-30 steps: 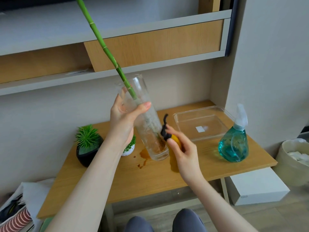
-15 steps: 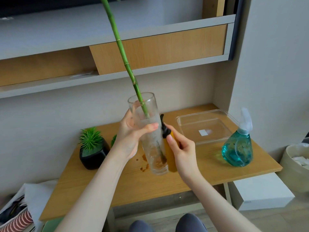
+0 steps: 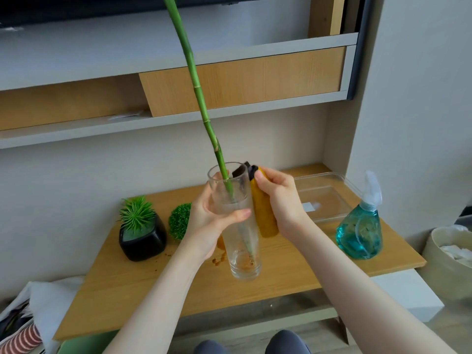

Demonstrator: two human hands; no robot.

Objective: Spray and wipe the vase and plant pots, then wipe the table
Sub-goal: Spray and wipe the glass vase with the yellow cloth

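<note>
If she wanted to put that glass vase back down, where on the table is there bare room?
The front strip of the table is bare, as is its front left corner before the black pot. The back is crowded: pots, clear tray, spray bottle. Brown spots mark the middle.

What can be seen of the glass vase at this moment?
The glass vase is a tall, clear cylinder, open at the top and slightly tilted, held up above the wooden table. The left hand grips its middle; the right hand presses a yellow cloth with a dark edge against its right side. A green bamboo stalk stands inside and rises out past the rim. Brownish residue sits at the bottom; the walls look cloudy.
</note>
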